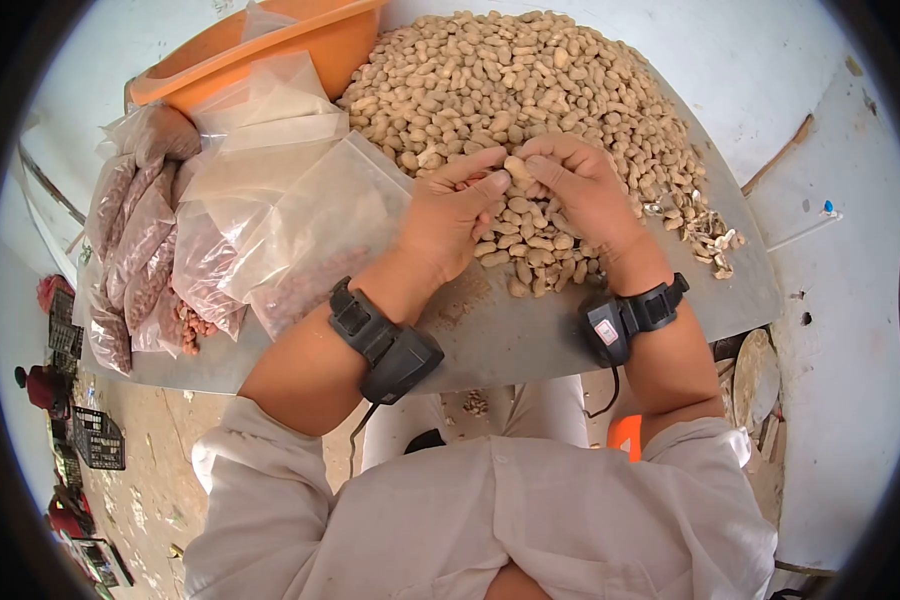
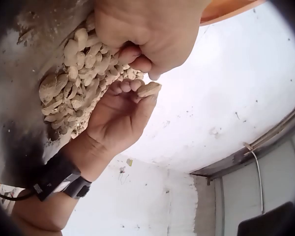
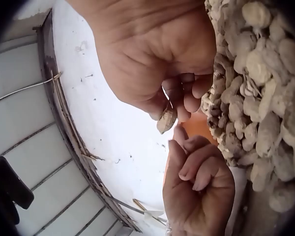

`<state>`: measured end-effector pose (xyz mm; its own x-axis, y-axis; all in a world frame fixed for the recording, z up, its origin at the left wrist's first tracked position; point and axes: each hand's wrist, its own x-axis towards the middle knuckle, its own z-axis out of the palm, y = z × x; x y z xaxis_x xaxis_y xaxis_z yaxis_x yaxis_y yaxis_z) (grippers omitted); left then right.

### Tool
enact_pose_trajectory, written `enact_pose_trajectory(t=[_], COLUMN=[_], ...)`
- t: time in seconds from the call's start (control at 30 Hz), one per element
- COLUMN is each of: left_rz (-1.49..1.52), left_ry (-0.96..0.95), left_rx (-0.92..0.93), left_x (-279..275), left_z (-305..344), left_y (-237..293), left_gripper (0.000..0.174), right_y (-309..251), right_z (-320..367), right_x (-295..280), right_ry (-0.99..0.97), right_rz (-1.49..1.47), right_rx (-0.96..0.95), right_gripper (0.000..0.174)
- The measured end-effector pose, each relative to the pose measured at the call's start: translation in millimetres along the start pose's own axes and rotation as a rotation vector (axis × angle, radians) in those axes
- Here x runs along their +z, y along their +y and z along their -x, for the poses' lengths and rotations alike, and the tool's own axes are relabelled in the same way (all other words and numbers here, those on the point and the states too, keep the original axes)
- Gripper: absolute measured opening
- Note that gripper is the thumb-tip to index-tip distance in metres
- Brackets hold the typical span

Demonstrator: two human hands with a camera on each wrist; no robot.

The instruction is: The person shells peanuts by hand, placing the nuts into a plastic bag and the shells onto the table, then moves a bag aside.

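Note:
My right hand [image 1: 592, 200] pinches an unshelled peanut [image 1: 519, 173] between thumb and fingers, over the near part of the peanut pile [image 1: 510, 85]. In the right wrist view this peanut [image 3: 166, 121] sits at the fingertips, its shell tan and ridged. Close on its left is my left hand [image 1: 448, 212], fingers curled, thumb tip right beside the shell. Reddish peanut kernels show between the left thumb and index finger; the rest of that grip is hidden. In the left wrist view the peanut [image 2: 149, 89] lies just below the left fingers.
Clear plastic bags [image 1: 140, 230] of reddish kernels lie on the table's left, beside flatter bags [image 1: 300, 210]. An orange basin [image 1: 260, 50] stands behind them. Broken shells [image 1: 712, 240] lie at the pile's right edge. Loose kernels [image 1: 192, 328] spill near the table's [image 1: 490, 345] front left.

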<state>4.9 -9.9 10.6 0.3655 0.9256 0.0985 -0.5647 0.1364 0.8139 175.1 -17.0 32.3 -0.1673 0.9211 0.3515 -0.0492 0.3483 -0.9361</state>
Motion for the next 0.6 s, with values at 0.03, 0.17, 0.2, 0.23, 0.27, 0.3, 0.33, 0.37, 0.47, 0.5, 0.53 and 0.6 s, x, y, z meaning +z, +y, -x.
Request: enact_pose_trajectory(t=[0.03,0.17,0.2,0.23,0.27,0.3,0.33,0.37,0.47,0.5,0.53,0.6], left_rz=[-0.008,-0.059,-0.078,-0.097,-0.116,-0.126,-0.135,-0.144,-0.134,-0.167,-0.199,-0.281], left_ry=[-0.014,-0.050,-0.045,-0.041,-0.037,-0.020,-0.003,0.015,0.008,0.027,0.045,0.076], left_rx=[0.021,0.111,0.133,0.155,0.177,0.187,0.195,0.204,0.212,0.215,0.218,0.245], left_x=[1.3,0.8,1.0,1.3,1.6,1.9,2.3,2.3,-1.3,-1.8,-1.9,-1.5], left_z=[0.2,1.5,1.5,1.5,1.4,1.3,1.6,1.7,-0.2,-0.5,-0.8,-1.5], left_y=[-1.0,-1.6,-1.7,-1.7,-1.5,-0.4,1.1,2.1,-0.8,-1.4,-1.9,-3.1], left_gripper=[0.030,0.028,0.027,0.026,0.025,0.025,0.024,0.024,0.023,0.024,0.024,0.023], right_y=[0.8,5.3,7.6,7.9,6.4,1.8,-0.8,-0.9,-1.6,-2.5,-3.4,-5.5], right_z=[0.0,-0.3,0.0,0.4,1.6,3.5,4.6,4.7,4.6,4.8,5.0,6.2], right_x=[2.3,6.2,6.1,6.6,8.0,12.1,14.5,15.0,15.8,16.1,16.3,19.1], right_ry=[-0.034,-0.067,-0.082,-0.098,-0.081,-0.063,-0.046,-0.042,-0.036,-0.038,-0.040,-0.030], right_rz=[-0.041,-0.201,-0.238,-0.275,-0.237,-0.200,-0.163,-0.066,0.143,0.158,0.174,0.205], right_rx=[0.013,0.073,0.074,0.076,0.089,0.101,0.114,0.086,0.027,0.023,0.020,0.053], right_gripper=[0.017,0.017,0.017,0.018,0.018,0.018,0.019,0.020,0.022,0.022,0.023,0.022])
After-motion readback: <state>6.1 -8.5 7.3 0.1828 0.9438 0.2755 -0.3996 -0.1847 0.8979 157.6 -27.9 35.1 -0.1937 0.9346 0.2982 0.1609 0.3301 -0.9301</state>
